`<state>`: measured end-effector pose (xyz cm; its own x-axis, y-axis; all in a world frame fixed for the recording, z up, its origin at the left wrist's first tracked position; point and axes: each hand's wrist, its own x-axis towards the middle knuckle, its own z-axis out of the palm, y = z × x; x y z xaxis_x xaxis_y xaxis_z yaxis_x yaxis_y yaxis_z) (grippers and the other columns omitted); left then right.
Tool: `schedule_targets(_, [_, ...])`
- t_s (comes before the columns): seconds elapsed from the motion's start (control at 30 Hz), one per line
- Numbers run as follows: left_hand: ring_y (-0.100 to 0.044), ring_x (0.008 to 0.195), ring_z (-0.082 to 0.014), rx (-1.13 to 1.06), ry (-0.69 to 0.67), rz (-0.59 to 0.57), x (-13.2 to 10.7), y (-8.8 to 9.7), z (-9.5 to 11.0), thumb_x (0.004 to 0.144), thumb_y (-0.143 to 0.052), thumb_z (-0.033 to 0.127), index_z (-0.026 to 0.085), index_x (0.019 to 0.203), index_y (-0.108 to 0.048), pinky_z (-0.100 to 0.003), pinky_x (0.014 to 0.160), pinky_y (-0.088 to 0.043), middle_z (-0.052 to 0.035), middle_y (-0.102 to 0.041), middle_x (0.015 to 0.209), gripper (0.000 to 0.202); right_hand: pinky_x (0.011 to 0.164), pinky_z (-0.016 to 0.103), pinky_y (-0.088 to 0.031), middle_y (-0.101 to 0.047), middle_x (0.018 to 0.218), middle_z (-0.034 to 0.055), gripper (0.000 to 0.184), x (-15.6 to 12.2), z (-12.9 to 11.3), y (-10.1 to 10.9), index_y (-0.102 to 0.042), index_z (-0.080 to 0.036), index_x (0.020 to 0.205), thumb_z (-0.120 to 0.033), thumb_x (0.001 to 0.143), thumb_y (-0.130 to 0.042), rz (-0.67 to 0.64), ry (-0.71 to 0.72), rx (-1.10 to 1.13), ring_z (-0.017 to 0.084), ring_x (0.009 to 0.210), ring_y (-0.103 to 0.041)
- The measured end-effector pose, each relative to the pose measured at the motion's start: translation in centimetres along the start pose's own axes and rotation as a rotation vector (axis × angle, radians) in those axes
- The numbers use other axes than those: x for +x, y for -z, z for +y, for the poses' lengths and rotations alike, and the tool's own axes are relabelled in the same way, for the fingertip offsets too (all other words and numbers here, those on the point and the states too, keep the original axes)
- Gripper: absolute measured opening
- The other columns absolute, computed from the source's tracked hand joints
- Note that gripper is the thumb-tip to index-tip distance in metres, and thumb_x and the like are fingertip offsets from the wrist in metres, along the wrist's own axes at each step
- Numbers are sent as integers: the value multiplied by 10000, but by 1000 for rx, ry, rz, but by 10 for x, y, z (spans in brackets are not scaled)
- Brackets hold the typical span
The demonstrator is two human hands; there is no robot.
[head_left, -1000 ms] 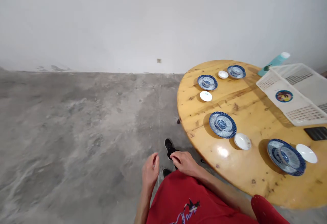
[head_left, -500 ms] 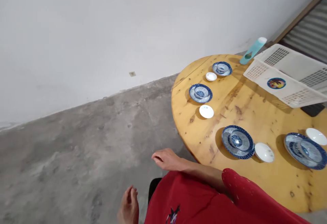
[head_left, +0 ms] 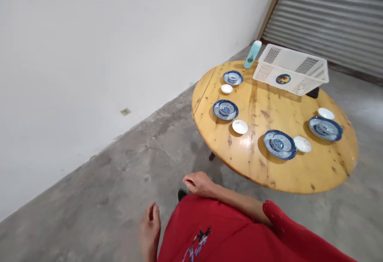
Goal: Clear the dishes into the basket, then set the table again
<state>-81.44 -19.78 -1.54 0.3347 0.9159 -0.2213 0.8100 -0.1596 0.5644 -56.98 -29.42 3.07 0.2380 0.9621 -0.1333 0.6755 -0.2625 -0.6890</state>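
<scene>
My left hand hangs at my side by the red shirt, fingers loosely curled, holding nothing I can see. My right hand is out in front of my waist, fingers curled inward, also empty as far as I can see. Both hands are over the concrete floor, short of the round wooden table. On the table stand several blue patterned plates with bowls in them, the nearest, each with a small white dish beside it, such as.
A white plastic basket sits at the table's far side with a teal bottle beside it and a dark flat object behind. A white wall runs on the left, a metal roller shutter at the back right. My black shoe shows below.
The view has swung right and pulled back, so the table now lies farther off. My left hand dropped to my side a second ago; my right hand stayed before my waist.
</scene>
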Motion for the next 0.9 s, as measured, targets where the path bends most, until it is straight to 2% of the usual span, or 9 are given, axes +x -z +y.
schedule_targets(0.1, [-731, 937, -256, -30, -15, -45, 49, 27, -4, 877, -410, 495, 182, 1115, -639, -359, 810, -562, -116, -760, 1003, 455, 695, 234, -401, -774, 966, 41, 234, 20, -19, -11, -732, -202, 1005, -177, 913, -519, 72, -16, -5, 159, 812, -677])
schedule_targets(0.17, [-730, 927, -252, -20, -55, -86, 78, 35, -3, 873, -420, 500, 197, 1103, -642, -357, 810, -555, -103, -762, 987, 441, 692, 235, -401, -772, 953, 44, 229, 29, -27, -15, -729, -201, 1001, -168, 905, -524, 90, -16, -20, 162, 816, -678])
schedule_targets(0.23, [-731, 917, -247, -26, -119, -126, 105, 32, 2, 872, -429, 508, 216, 1096, -643, -355, 815, -551, -89, -763, 976, 426, 685, 234, -402, -770, 933, 46, 230, 35, -30, -15, -728, -199, 996, -172, 910, -516, 97, -38, -32, 164, 813, -681])
schedule_targets(0.33, [-733, 913, -244, -101, -242, -211, 140, 11, 22, 866, -431, 517, 220, 1069, -646, -355, 807, -560, -82, -762, 960, 419, 693, 237, -416, -770, 941, 56, 246, 43, -24, -11, -729, -187, 1019, -177, 919, -504, 115, -120, -33, 173, 833, -693])
schedule_targets(0.43, [-734, 880, -243, -143, -364, -304, 171, -16, 55, 861, -437, 510, 200, 1049, -658, -366, 801, -568, -92, -760, 954, 424, 720, 244, -437, -770, 971, 71, 258, 60, -7, -3, -725, -168, 1056, -179, 921, -505, 152, -203, -13, 187, 865, -705])
schedule_targets(0.53, [-732, 843, -229, -130, -465, -375, 202, -35, 93, 882, -436, 486, 193, 1058, -671, -363, 790, -572, -95, -760, 965, 414, 731, 245, -448, -772, 973, 75, 261, 92, 16, 11, -724, -167, 1066, -184, 928, -503, 194, -255, 23, 191, 878, -712])
schedule_targets(0.67, [-730, 854, -221, -58, -582, -442, 251, -43, 141, 889, -461, 450, 216, 1032, -692, -349, 792, -579, -84, -763, 981, 359, 756, 246, -462, -772, 998, 78, 250, 144, 50, 45, -727, -171, 1050, -186, 927, -509, 280, -289, 89, 197, 914, -718])
schedule_targets(0.77, [-730, 817, -211, -12, -600, -465, 293, -44, 178, 893, -467, 451, 233, 1009, -695, -342, 764, -583, -67, -766, 963, 336, 774, 246, -471, -774, 998, 67, 253, 178, 72, 79, -725, -172, 1053, -182, 929, -504, 381, -307, 151, 191, 914, -721])
schedule_targets(0.9, [-727, 784, -214, -12, -645, -451, 341, -56, 240, 886, -466, 482, 222, 975, -689, -344, 747, -573, -72, -761, 932, 354, 753, 245, -473, -773, 971, 64, 253, 203, 100, 120, -724, -172, 1050, -174, 924, -504, 502, -345, 197, 186, 882, -721])
